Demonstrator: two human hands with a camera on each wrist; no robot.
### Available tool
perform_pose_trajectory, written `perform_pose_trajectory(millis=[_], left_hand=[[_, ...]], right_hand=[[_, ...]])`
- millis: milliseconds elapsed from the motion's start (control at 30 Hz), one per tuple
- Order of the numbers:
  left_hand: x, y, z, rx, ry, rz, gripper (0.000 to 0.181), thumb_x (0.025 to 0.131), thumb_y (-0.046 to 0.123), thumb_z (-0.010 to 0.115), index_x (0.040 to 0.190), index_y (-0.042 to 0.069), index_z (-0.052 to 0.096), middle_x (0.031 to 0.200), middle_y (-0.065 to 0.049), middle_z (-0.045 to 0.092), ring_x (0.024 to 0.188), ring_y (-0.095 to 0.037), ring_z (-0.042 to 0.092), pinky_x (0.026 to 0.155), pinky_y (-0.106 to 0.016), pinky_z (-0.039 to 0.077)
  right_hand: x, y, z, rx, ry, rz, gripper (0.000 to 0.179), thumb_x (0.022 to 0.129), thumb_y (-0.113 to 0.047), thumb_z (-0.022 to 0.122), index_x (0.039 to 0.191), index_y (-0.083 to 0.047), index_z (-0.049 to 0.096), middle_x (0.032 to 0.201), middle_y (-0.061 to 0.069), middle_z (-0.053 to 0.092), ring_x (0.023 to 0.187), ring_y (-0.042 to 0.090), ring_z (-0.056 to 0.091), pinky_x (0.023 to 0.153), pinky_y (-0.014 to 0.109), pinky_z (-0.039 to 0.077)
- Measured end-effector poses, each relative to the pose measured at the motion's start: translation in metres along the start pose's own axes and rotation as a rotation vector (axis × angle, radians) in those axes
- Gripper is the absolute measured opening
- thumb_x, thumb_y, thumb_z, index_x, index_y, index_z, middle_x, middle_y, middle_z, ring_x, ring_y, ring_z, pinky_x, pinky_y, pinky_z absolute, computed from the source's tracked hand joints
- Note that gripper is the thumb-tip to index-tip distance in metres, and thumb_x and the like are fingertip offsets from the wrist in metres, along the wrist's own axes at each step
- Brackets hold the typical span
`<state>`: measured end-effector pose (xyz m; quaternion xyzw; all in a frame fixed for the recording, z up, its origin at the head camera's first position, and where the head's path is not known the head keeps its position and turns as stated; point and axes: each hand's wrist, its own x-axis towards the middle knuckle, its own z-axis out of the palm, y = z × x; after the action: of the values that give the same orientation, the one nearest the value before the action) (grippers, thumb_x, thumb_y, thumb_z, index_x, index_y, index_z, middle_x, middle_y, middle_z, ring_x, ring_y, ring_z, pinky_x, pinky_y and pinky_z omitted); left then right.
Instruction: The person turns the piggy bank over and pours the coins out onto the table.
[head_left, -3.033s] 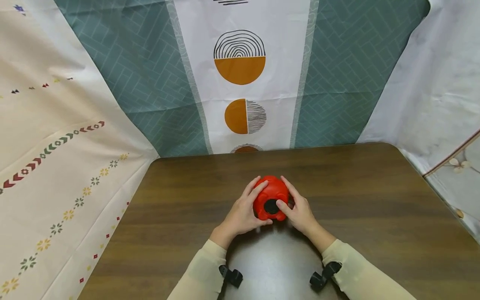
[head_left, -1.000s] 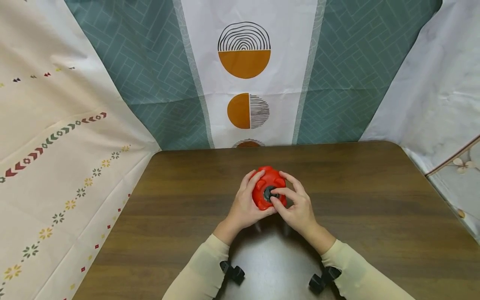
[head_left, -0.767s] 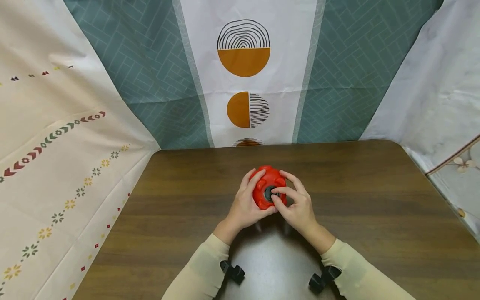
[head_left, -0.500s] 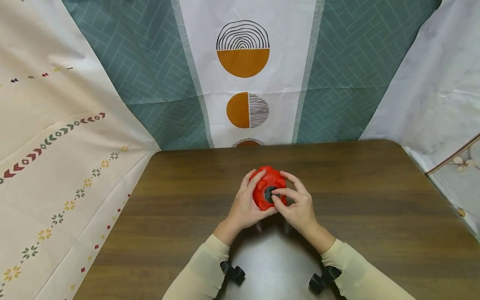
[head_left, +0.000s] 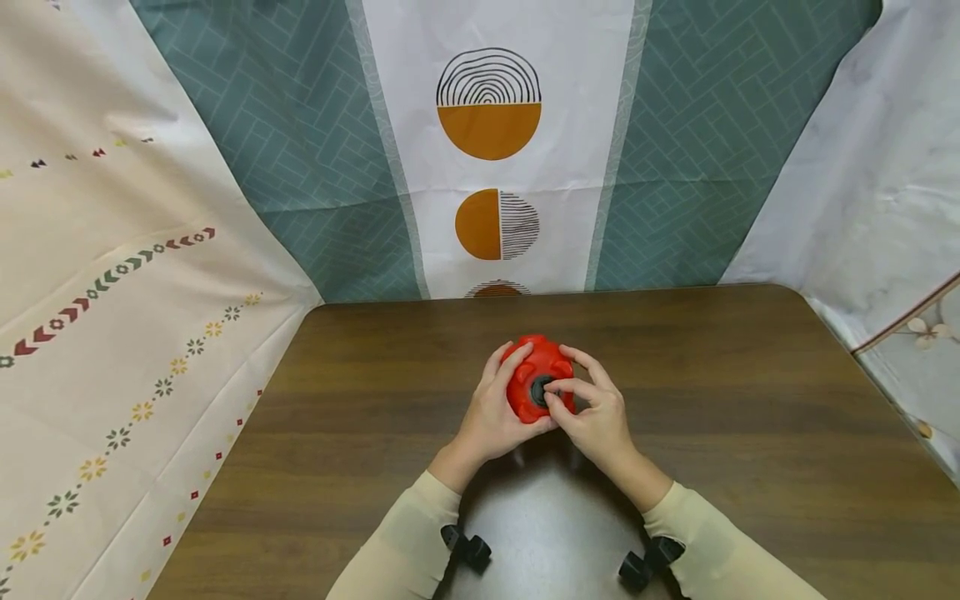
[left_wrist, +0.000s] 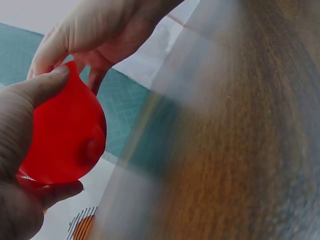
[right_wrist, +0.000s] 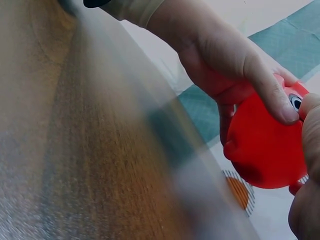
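In the head view, a red piggy bank (head_left: 531, 365) is held just above the table, its underside with rounded feet tilted toward me. A black plug (head_left: 537, 390) sits in the middle of that underside. My left hand (head_left: 491, 421) grips the bank from the left, fingers over its top and thumb below. At the plug, the thumb and index finger of my right hand (head_left: 600, 421) pinch its edge, while another finger touches the bank's far right side. The right wrist view shows a printed eye (right_wrist: 296, 103) on the bank; the plug is hidden there.
A brown wooden table (head_left: 360, 400) lies under both hands, with a bright reflection near the front. Patterned cloths, including a teal and white one (head_left: 675, 167), hang behind and at the sides. A black strap mount (head_left: 467, 548) is on each sleeved forearm.
Three seconds ago my right thumb lay on the plug; since then the index finger has come down to pinch it too. The bank has turned slightly. Over the last second the hands barely move.
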<state>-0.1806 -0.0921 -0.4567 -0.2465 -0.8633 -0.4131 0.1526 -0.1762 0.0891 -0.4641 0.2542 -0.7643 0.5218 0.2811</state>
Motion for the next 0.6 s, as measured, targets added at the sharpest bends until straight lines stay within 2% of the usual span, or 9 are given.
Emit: perform_pose_trajectory(millis=[167,400,600], left_hand=[[-0.0004,-0.0007,0.0001,-0.014,-0.019,-0.013,0.094,0.07,0.041,0.084,0.148,0.034,0.031,0.15,-0.005,0.028,0.127,-0.025,0.044,0.094,-0.038,0.049],[-0.0013,-0.0033,-0.0005,-0.033,-0.042,-0.002,0.094,0.07,0.038,0.085,0.148,0.034,0.032,0.15,-0.007,0.028,0.127,-0.026,0.044,0.094,-0.039,0.049],[-0.0001,-0.0015,-0.0027,-0.042,-0.047,-0.012,0.095,0.07,0.038,0.085,0.147,0.034,0.031,0.151,-0.006,0.027,0.128,-0.027,0.044,0.095,-0.041,0.048]], right_hand=[[0.0007,0.0014,-0.0012,-0.033,-0.026,-0.018,0.01,0.078,-0.006,0.076,0.085,-0.013,0.076,0.136,0.004,0.053,0.123,0.022,0.049,0.096,0.029,0.047],[0.0028,0.0007,-0.0038,-0.084,-0.076,-0.061,0.012,0.079,-0.005,0.072,0.084,-0.015,0.074,0.136,0.005,0.052,0.125,0.024,0.046,0.088,0.052,0.05],[0.0046,-0.0003,-0.0043,-0.108,-0.096,-0.097,0.013,0.08,-0.005,0.069,0.086,-0.015,0.073,0.136,0.007,0.051,0.126,0.026,0.044,0.089,0.056,0.048]])
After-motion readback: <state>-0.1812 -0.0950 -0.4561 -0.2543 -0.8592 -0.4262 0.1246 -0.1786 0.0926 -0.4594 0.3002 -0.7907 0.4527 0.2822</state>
